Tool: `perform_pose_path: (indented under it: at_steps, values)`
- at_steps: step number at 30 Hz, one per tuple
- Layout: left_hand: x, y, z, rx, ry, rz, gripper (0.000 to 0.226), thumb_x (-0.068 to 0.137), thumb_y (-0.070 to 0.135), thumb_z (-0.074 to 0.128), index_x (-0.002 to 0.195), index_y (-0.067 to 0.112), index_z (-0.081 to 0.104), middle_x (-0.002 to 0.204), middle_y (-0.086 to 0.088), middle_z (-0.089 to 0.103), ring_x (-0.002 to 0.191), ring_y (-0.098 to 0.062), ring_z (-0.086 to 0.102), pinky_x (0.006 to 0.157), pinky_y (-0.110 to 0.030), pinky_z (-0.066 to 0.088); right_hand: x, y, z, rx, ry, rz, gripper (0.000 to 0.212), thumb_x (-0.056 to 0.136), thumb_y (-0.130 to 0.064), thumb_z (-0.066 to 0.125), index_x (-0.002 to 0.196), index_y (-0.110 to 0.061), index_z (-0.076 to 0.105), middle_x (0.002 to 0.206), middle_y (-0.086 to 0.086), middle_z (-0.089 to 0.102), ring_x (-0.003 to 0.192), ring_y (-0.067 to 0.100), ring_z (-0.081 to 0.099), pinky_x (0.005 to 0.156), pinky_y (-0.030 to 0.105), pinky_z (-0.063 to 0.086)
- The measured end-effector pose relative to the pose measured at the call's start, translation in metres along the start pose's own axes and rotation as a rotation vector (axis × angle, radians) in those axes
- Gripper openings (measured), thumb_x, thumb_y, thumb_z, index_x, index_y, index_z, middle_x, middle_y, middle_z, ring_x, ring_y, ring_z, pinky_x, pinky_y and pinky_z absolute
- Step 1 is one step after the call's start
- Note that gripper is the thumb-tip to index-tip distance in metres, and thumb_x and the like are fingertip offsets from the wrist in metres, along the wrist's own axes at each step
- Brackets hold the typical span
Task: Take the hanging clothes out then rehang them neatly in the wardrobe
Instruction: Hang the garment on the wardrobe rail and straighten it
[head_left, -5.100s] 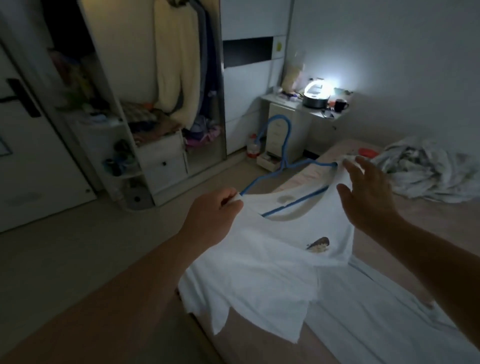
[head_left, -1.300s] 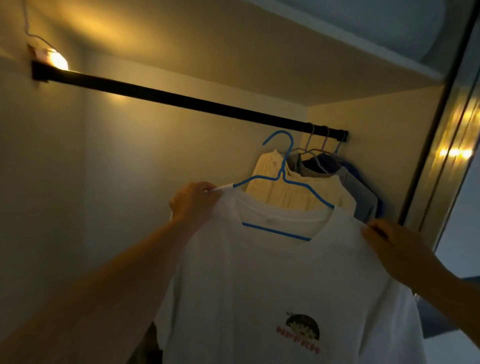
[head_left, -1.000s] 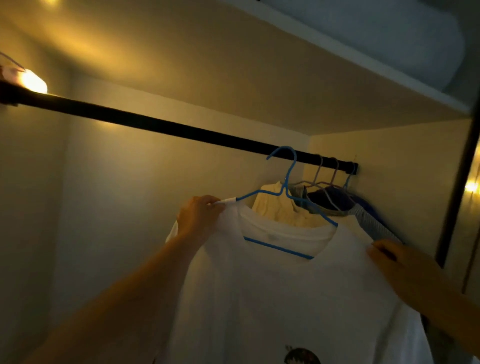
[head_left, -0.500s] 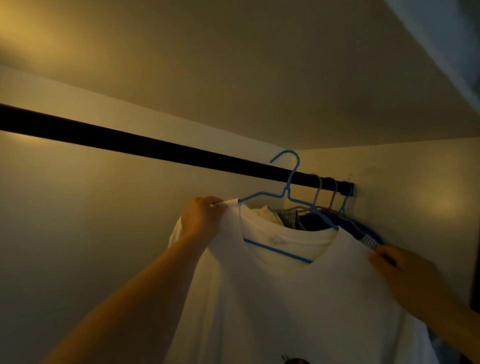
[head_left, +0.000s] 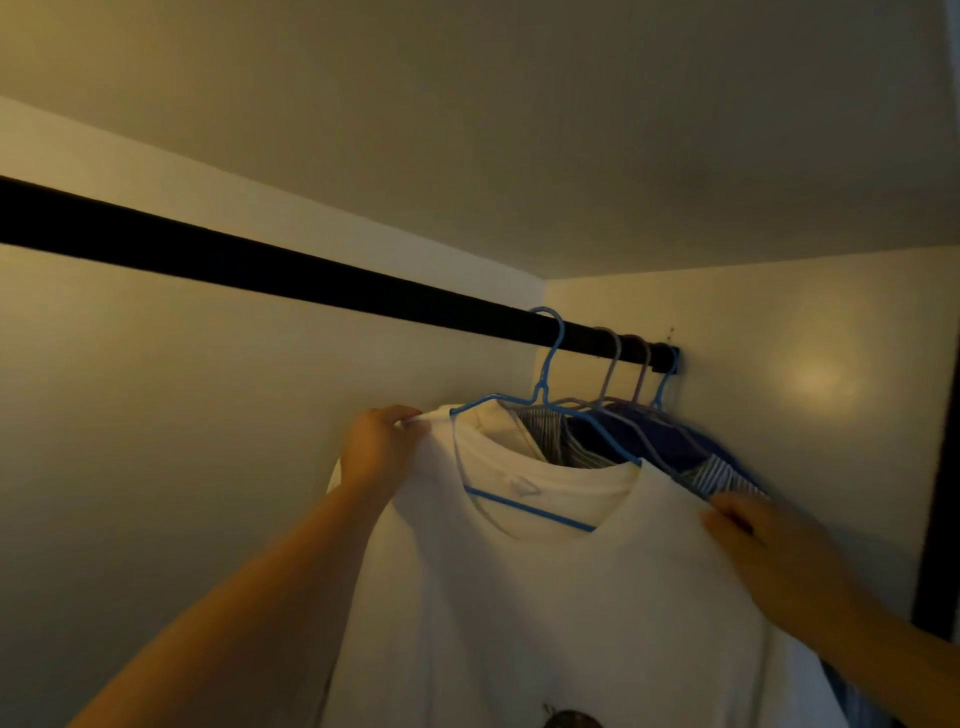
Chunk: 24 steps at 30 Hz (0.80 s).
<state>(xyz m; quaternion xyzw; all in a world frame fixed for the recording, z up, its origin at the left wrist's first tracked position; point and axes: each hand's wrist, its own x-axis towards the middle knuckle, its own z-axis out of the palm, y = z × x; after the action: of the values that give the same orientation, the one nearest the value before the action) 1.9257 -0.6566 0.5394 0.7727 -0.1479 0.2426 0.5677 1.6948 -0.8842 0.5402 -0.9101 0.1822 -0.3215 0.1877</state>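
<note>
- White T-shirt (head_left: 545, 597): hanging on a blue wire hanger (head_left: 524, 506), filling the lower middle of the view inside the wardrobe; a dark print is showing at the bottom edge, too cut off to read.
- Blue wire hanger: its hook is curving over the top of the black rail (head_left: 311, 278), just left of the other hangers; whether it is bearing weight on the rail cannot be told.
- Left hand (head_left: 382, 449): reaching up to the shirt's left shoulder, its fingers (head_left: 410, 418) pinching the fabric at the hanger's end.
- Right hand (head_left: 763, 545): lying on the shirt's right shoulder, fingers curling over the cloth; how firmly they are grasping cannot be told.
- Black rail: running from the left edge down to the right side wall (head_left: 779, 415) of the wardrobe.
- Other hangers (head_left: 631, 374): three, sitting close together at the rail's right end, against the side wall.
- Hung clothes behind the shirt: a cream garment (head_left: 506, 423), a striped one (head_left: 550, 434) and dark blue ones (head_left: 670, 441), pressing together between the shirt and the side wall.
</note>
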Motion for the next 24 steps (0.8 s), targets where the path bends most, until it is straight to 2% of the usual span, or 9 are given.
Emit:
perform_pose_path:
  at_steps: [3,6,9,10,12,15,19,22,24]
  values:
    - [0.006,-0.001,0.007,-0.008,-0.016,-0.002,0.023,0.086,0.013,0.062,0.107,0.007,0.07,0.109,-0.016,0.069,0.106,-0.029,0.062,0.077,-0.024,0.038,0.002,0.006,0.003,0.011,0.022,-0.005,0.024,0.095,-0.025,0.046,0.083,-0.008,0.058,0.076,0.016,0.059,0.07,0.027,0.056,0.063,0.032,0.039]
    - [0.011,-0.001,0.015,-0.012,-0.028,-0.003,0.025,0.086,0.014,0.062,0.109,0.007,0.069,0.114,-0.015,0.068,0.11,-0.028,0.061,0.078,-0.023,0.037,0.004,0.009,0.007,0.013,0.011,-0.025,0.02,0.096,-0.025,0.044,0.083,-0.017,0.057,0.073,0.003,0.058,0.069,0.014,0.054,0.066,0.03,0.042]
    - [0.012,0.003,0.021,0.018,-0.041,-0.004,0.027,0.087,0.016,0.061,0.111,0.009,0.068,0.118,-0.013,0.066,0.114,-0.025,0.06,0.083,-0.023,0.04,0.005,0.012,0.007,0.02,0.04,-0.035,0.025,0.096,-0.025,0.042,0.072,-0.03,0.049,0.067,-0.01,0.05,0.065,0.001,0.047,0.058,0.017,0.036]
    - [0.013,0.005,0.024,0.027,-0.053,0.001,0.027,0.087,0.016,0.061,0.112,0.009,0.068,0.119,-0.013,0.066,0.114,-0.026,0.059,0.087,-0.025,0.041,0.005,0.013,0.006,0.011,0.044,-0.028,0.027,0.096,-0.026,0.042,0.07,-0.032,0.046,0.067,-0.012,0.049,0.065,-0.001,0.046,0.058,0.017,0.034]
    - [0.013,0.009,0.029,0.038,-0.082,0.002,0.028,0.088,0.016,0.059,0.113,0.009,0.067,0.12,-0.014,0.065,0.114,-0.027,0.059,0.087,-0.025,0.041,0.006,0.016,0.005,-0.015,0.035,0.01,0.024,0.096,-0.027,0.041,0.074,-0.027,0.05,0.07,-0.008,0.052,0.068,0.007,0.051,0.062,0.024,0.035]
    - [0.013,0.011,0.036,0.032,-0.096,-0.021,0.027,0.088,0.016,0.058,0.113,0.009,0.068,0.12,-0.014,0.066,0.112,-0.027,0.06,0.08,-0.022,0.037,0.008,0.02,0.005,-0.059,0.048,0.049,0.024,0.096,-0.027,0.042,0.089,-0.012,0.059,0.086,0.01,0.064,0.073,0.02,0.054,0.061,0.027,0.036]
    - [0.012,0.011,0.039,0.033,-0.088,-0.02,0.025,0.088,0.014,0.058,0.109,0.008,0.069,0.114,-0.017,0.067,0.107,-0.03,0.061,0.075,-0.02,0.032,0.009,0.025,0.008,-0.071,0.073,0.024,0.025,0.096,-0.03,0.041,0.088,-0.014,0.058,0.086,0.006,0.063,0.076,0.015,0.057,0.066,0.023,0.043]
    - [0.011,0.009,0.037,0.017,-0.079,-0.021,0.026,0.087,0.014,0.059,0.11,0.008,0.069,0.114,-0.016,0.067,0.108,-0.03,0.061,0.076,-0.021,0.032,0.007,0.027,0.011,-0.042,0.098,0.005,0.026,0.096,-0.029,0.041,0.083,-0.012,0.057,0.077,0.006,0.06,0.065,0.01,0.052,0.057,0.016,0.037]
    - [0.01,0.008,0.036,0.029,-0.076,-0.007,0.026,0.088,0.015,0.058,0.11,0.008,0.068,0.115,-0.016,0.067,0.109,-0.03,0.06,0.075,-0.02,0.031,0.006,0.028,0.012,-0.035,0.108,-0.006,0.026,0.096,-0.028,0.042,0.085,-0.011,0.058,0.078,0.006,0.061,0.065,0.008,0.051,0.058,0.013,0.036]
